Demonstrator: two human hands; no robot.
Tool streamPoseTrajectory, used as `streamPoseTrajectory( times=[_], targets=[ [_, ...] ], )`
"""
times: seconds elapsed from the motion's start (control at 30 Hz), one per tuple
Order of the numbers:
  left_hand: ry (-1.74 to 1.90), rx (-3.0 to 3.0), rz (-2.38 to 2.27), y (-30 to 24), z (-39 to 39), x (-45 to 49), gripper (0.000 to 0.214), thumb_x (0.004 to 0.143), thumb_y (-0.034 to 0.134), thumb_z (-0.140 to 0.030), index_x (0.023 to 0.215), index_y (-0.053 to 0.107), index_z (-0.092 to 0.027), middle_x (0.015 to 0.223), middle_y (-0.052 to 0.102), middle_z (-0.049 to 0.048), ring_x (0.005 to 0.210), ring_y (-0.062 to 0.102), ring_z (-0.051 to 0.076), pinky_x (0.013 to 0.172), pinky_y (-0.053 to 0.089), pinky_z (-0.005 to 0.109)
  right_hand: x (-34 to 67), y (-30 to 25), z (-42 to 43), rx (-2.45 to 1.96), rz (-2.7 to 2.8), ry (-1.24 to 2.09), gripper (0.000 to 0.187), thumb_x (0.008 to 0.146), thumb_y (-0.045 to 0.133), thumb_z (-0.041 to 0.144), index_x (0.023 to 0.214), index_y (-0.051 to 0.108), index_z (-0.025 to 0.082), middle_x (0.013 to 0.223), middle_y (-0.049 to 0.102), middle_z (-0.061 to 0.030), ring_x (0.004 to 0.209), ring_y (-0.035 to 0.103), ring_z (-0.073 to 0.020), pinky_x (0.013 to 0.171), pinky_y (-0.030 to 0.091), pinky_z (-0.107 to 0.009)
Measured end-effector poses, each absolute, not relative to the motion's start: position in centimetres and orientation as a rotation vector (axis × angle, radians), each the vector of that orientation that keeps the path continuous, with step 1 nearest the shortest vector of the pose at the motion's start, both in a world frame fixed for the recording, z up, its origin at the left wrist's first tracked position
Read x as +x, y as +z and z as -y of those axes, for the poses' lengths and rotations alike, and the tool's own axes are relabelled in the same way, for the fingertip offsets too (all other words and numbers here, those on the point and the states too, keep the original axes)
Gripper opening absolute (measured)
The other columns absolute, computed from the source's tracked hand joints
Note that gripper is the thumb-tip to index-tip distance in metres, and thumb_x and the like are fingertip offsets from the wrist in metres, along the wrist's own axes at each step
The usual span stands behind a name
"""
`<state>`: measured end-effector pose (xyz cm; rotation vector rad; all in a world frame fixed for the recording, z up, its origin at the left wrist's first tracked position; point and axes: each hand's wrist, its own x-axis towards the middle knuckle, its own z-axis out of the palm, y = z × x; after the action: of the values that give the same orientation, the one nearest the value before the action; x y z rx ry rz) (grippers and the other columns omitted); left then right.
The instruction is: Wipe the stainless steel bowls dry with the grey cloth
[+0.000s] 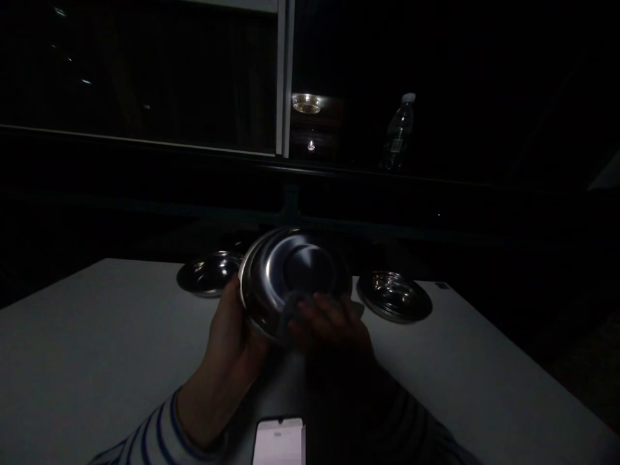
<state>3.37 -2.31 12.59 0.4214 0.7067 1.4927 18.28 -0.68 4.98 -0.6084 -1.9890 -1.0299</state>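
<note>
A shiny steel bowl [276,265] is held up above the table, tilted with its rounded underside towards me. My left hand [235,339] grips its rim at the left, the fingers partly hidden behind it. Against the lower part of the underside, my right hand [334,323] presses a greyish cloth [289,313]. The right hand is in deep shadow and slightly blurred, its fingers bent over the cloth.
The white table [121,336] carries one steel bowl [208,274] at the back left and another steel bowl [394,297] at the back right. A lit phone [278,442] lies at the near edge. Beyond, a clear plastic bottle [400,132] stands by the dark window.
</note>
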Motion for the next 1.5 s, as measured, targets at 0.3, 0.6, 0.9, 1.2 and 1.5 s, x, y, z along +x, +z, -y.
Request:
streamPoseTrajectory(
  times=[0.3,0.6,0.9,1.2,1.5],
  targets=[
    [1.491,0.360,-0.790,12.0,2.4,3.7,0.020,0.083,0.048,-0.021,0.074,0.064,-0.015,0.056,0.064,-0.0017,0.045,0.055,0.008,0.042,0.043,0.017,15.9,4.9,2.5,-0.742,2.046,-0.891,0.039,0.086,0.035,0.022,0.123,0.048,0.017,0.136,0.045,-0.0040,0.135,0.021,-0.0218,0.110,0.020,-0.044],
    [1.454,0.449,-0.810,11.5,2.0,3.8,0.018,0.080,0.050,-0.019,0.069,0.064,-0.015,0.054,0.063,-0.0020,0.045,0.056,0.009,0.043,0.045,0.017,18.9,7.8,1.2,-1.070,1.997,-0.678,0.052,0.087,0.030,0.024,0.135,0.030,0.001,0.141,0.033,-0.0205,0.135,0.018,-0.0280,0.105,0.026,-0.052],
    [1.466,0.434,-0.808,11.8,1.3,3.1,0.017,0.079,0.049,-0.018,0.070,0.062,-0.014,0.055,0.064,-0.0006,0.044,0.056,0.010,0.041,0.044,0.019,17.1,6.2,1.6,-0.849,2.137,-0.784,0.047,0.087,0.036,0.031,0.130,0.042,0.011,0.139,0.039,-0.0108,0.134,0.022,-0.0243,0.106,0.026,-0.049],
    [1.471,0.400,-0.813,11.4,0.8,2.8,0.015,0.079,0.049,-0.015,0.071,0.061,-0.014,0.055,0.064,-0.0014,0.046,0.058,0.009,0.048,0.047,0.018,15.9,5.6,2.6,-0.848,2.173,-0.690,0.052,0.086,0.038,0.034,0.132,0.039,0.008,0.141,0.035,-0.0107,0.135,0.019,-0.0251,0.107,0.027,-0.047],
    [1.317,0.474,-0.878,10.2,1.7,4.3,0.017,0.080,0.053,-0.025,0.080,0.065,-0.013,0.067,0.069,0.0032,0.056,0.063,0.013,0.053,0.052,0.022,19.4,6.9,0.0,-1.155,1.973,-0.522,0.053,0.090,0.026,0.027,0.134,0.029,-0.002,0.141,0.031,-0.0223,0.134,0.022,-0.0263,0.104,0.031,-0.049]
  ],
)
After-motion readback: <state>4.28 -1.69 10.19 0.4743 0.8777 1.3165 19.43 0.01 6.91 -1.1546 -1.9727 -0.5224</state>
